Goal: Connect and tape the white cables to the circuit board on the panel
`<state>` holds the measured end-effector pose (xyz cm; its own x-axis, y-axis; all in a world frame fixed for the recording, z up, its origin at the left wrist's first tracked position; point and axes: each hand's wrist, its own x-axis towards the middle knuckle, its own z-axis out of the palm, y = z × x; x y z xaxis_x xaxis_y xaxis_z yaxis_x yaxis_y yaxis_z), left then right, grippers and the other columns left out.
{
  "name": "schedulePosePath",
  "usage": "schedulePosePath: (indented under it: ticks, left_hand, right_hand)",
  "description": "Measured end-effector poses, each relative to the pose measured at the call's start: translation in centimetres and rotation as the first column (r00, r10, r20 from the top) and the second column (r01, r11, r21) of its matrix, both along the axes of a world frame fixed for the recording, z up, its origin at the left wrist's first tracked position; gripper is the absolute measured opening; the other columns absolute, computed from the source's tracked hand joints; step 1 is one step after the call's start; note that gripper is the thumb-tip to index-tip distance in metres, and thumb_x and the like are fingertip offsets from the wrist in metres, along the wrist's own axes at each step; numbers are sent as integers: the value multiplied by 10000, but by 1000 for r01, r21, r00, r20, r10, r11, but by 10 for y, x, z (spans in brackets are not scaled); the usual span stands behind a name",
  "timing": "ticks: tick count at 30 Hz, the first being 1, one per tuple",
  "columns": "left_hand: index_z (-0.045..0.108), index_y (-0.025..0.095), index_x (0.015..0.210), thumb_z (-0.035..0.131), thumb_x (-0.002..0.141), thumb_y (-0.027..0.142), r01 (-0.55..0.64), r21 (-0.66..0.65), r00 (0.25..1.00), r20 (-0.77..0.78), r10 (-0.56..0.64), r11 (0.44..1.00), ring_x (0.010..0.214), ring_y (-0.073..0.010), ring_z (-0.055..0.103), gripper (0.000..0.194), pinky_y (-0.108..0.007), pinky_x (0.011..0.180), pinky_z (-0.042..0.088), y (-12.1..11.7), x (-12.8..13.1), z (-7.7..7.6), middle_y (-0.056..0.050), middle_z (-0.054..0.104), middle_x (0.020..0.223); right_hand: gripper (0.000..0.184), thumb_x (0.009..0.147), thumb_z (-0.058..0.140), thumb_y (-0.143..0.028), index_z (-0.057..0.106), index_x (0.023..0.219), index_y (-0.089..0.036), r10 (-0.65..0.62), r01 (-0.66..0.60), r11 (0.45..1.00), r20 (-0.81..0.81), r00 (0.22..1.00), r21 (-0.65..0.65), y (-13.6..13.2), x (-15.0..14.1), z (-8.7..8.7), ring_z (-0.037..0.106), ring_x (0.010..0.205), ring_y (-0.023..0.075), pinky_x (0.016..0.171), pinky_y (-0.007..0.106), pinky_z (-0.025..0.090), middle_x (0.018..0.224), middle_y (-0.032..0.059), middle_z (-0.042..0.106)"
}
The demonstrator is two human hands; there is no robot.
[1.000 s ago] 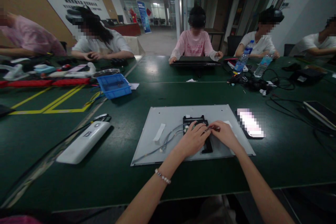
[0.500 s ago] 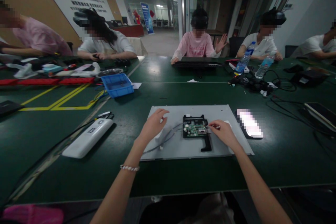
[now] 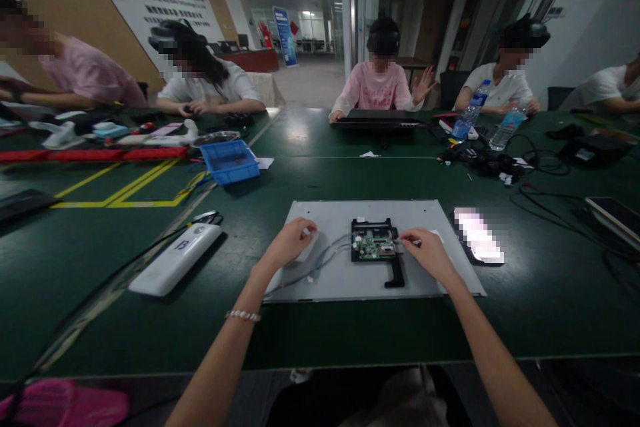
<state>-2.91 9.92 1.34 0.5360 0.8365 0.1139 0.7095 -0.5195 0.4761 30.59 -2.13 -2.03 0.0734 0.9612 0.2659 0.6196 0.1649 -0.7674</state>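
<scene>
A flat light-grey panel lies on the table in front of me. On it sits a green circuit board in a black plastic frame, with grey cables running out leftward. My left hand is at the panel's left side, thumb and forefinger pinched on the upper end of a white strip that looks like tape. My right hand stays at the board's right edge, fingertips closed on a thin greyish flat strip; its exact kind is unclear.
A phone lies right of the panel, a white power bank with a cable to its left. Further back are a blue basket, two bottles and tangled black cables. Several people sit across the table.
My left hand has left the circuit board, moved left and come down onto the white strip, uncovering the board. My right hand has kept its place. A person opposite has raised a hand.
</scene>
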Motion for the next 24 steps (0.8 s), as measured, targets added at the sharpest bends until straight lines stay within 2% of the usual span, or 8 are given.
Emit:
schedulePosePath:
  ticks: [7, 13, 16, 18, 24]
  left_hand:
    - [643, 186, 815, 508, 770, 269, -22, -20, 998, 64, 23, 1000, 715, -144, 573, 164, -265, 704, 445, 2, -5, -1, -32, 631, 851]
    - [648, 185, 885, 531, 780, 359, -136, -219, 939, 283, 196, 966, 695, -145, 571, 234, -251, 623, 442, -12, -6, 28, -21, 661, 809]
    - [650, 174, 862, 544, 768, 360, -147, -259, 905, 354, 236, 955, 713, -148, 585, 234, -250, 635, 449, -24, 0, 34, -21, 672, 813]
    - [655, 175, 833, 544, 765, 349, -147, -244, 914, 336, 225, 959, 735, -157, 596, 217, -265, 676, 457, -29, 5, 28, -18, 678, 801]
    - [655, 179, 818, 523, 759, 310, -193, -107, 963, 170, 209, 975, 735, -175, 592, 196, -286, 699, 451, -36, 17, -3, -19, 662, 776]
  right_hand:
    - [169, 792, 513, -206, 672, 849, -205, -12, 12, 1000, 9, 1000, 2, 0, 0, 1, 612, 798, 179, 721, 309, 485, 887, 47, 661]
    - [180, 794, 500, -207, 665, 865, -206, -63, 62, 997, 18, 998, 47, 0, -2, 5, 606, 795, 181, 671, 298, 486, 888, 50, 655]
    - [187, 797, 494, -212, 664, 876, -206, -77, 76, 995, 16, 997, 69, -1, -4, 8, 604, 796, 184, 676, 306, 487, 901, 55, 656]
    - [187, 802, 491, -217, 663, 875, -203, -78, 77, 994, 12, 997, 82, -1, -5, 9, 604, 797, 186, 680, 309, 489, 906, 59, 656]
    - [211, 833, 461, -209, 648, 929, -201, -44, 40, 991, 33, 998, 128, -1, -11, 9, 596, 843, 186, 717, 316, 497, 947, 62, 638]
